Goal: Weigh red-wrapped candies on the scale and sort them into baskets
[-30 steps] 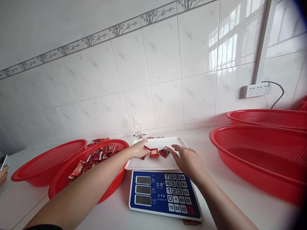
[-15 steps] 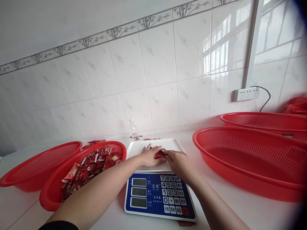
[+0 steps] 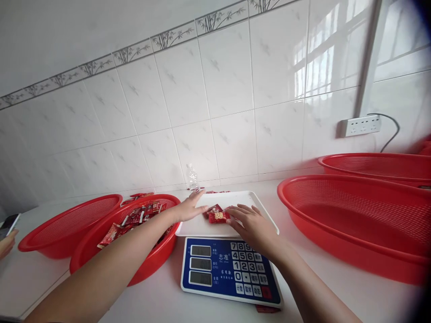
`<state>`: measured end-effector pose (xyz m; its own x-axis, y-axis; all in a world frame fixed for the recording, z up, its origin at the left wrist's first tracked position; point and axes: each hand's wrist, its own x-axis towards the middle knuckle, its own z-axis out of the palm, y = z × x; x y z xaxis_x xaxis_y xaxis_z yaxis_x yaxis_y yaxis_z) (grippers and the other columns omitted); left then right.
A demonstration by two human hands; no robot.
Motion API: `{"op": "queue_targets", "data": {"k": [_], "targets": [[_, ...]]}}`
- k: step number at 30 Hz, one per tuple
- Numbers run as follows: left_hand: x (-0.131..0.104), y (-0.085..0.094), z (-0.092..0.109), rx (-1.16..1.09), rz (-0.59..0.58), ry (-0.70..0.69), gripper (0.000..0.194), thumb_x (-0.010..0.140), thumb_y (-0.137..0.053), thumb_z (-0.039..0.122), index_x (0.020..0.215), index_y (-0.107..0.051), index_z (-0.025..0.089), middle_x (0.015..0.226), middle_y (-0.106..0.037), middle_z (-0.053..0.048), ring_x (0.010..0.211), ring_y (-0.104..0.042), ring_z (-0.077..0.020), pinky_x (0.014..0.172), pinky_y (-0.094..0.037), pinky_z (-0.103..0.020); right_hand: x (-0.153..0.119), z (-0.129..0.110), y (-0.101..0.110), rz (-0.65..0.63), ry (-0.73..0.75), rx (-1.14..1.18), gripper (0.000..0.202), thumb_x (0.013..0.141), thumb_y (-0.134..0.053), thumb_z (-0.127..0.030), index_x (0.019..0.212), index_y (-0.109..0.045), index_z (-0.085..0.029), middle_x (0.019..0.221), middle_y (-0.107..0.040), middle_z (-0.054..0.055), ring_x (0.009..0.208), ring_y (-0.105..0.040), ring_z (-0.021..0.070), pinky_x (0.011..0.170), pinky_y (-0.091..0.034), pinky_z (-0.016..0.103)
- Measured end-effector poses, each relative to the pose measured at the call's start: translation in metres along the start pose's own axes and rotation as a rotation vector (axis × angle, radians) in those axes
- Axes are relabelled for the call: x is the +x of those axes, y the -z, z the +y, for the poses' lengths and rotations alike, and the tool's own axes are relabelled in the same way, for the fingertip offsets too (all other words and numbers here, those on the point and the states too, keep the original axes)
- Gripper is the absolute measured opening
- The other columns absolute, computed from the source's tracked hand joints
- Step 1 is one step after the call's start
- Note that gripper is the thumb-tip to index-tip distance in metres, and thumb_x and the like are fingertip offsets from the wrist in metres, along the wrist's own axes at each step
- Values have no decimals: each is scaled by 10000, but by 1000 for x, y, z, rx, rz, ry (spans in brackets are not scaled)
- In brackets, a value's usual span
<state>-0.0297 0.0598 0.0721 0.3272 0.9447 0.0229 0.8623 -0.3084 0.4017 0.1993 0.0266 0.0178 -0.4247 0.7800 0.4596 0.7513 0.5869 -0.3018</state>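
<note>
Small red snack packets lie on the white tray of a digital scale with a blue keypad panel. Left of them, my left hand hovers above the tray's left side, fingers spread and holding nothing. My right hand is at the packets' right edge with its fingers stretched out; whether its fingertips touch them I cannot tell. Beneath my left forearm, a red basket holds many similar red packets.
Another red basket stands at the far left, near another person's hand with a phone. Large red baskets stand on the right. A clear plastic bottle and more packets are behind the scale. A power strip is on the wall.
My left hand has moved left off the packets, uncovering them. My right hand has opened beside them. Another person's hand with a phone has come into view at the left.
</note>
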Motion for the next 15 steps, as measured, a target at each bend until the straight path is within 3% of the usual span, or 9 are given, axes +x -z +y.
{"op": "queue_targets", "data": {"k": [3, 6, 8, 11, 15], "targets": [[-11, 22, -28, 33, 87, 162, 500, 951, -346, 371, 1415, -277, 197, 1513, -273, -96, 1376, -266, -216, 1094, -262, -322, -3, -4, -3, -79, 91, 9, 456, 932, -359, -478, 1307, -508, -266, 1355, -531, 43, 1342, -331, 290, 1056, -242, 581], [-31, 43, -59, 101, 61, 356, 384, 941, -426, 348, 1271, -462, 155, 1302, -521, -115, 1161, -522, -233, 964, -425, -395, -4, -4, -9, -108, 96, -14, 456, 929, -359, -468, 1315, -500, -269, 1325, -559, 63, 1336, -343, 288, 1047, -245, 595], [-49, 52, -78, 148, -39, 476, 335, 907, -513, 346, 1177, -538, 148, 1180, -580, -90, 1018, -589, -225, 859, -491, -424, -2, -2, -12, -93, 93, -27, 461, 931, -348, -455, 1317, -498, -253, 1302, -576, 88, 1314, -384, 282, 1040, -269, 578], [-77, 56, -98, 206, -247, 612, 291, 892, -547, 324, 1131, -569, 158, 1138, -589, -70, 957, -602, -210, 804, -519, -395, 0, 0, -17, -57, 94, -35, 475, 928, -348, -452, 1317, -500, -227, 1261, -605, 108, 1274, -439, 280, 1032, -295, 553], [-99, 48, -109, 251, -438, 638, 271, 890, -553, 307, 1113, -576, 156, 1131, -594, -74, 965, -599, -203, 818, -512, -400, 1, 1, -19, -37, 105, -36, 464, 924, -364, -441, 1303, -515, -220, 1227, -628, 110, 1249, -468, 283, 1026, -317, 536]]}}
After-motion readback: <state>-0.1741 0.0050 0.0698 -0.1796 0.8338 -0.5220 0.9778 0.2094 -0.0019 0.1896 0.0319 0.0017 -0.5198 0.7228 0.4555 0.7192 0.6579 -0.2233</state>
